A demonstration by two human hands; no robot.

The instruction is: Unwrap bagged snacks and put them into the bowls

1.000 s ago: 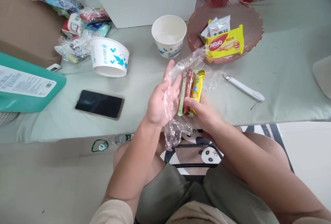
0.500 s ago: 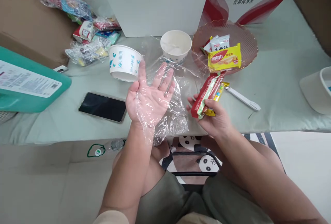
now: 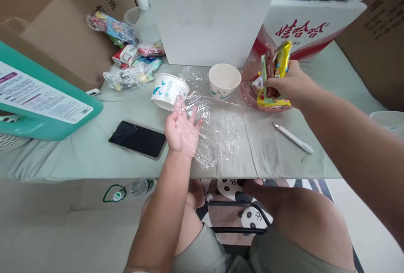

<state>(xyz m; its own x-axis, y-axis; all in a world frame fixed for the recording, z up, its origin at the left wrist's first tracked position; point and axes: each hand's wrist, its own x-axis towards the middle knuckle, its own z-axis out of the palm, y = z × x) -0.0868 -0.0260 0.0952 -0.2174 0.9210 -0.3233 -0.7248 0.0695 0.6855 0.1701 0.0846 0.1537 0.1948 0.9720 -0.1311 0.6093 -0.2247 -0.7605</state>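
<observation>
My left hand, palm up with its fingers apart, has clear crinkled plastic film lying over it and spreading to its right. A paper cup lies tilted just beyond those fingers, and a second cup stands upright further right. My right hand grips several snack packets, yellow, red-brown and green, above the pink glass bowl. More wrapped snacks, one of them yellow, lie in the bowl. A white-handled knife rests on the cloth below the bowl.
A black phone lies left of my left hand. The green jug stands at the far left, with wrapped snacks behind. White boxes line the back; a whitish container is at the right edge.
My right hand has carried the snack packets up and right, from beside the film to over the bowl. The view has shifted. My left hand stays palm up, its fingers now a little more curled.
</observation>
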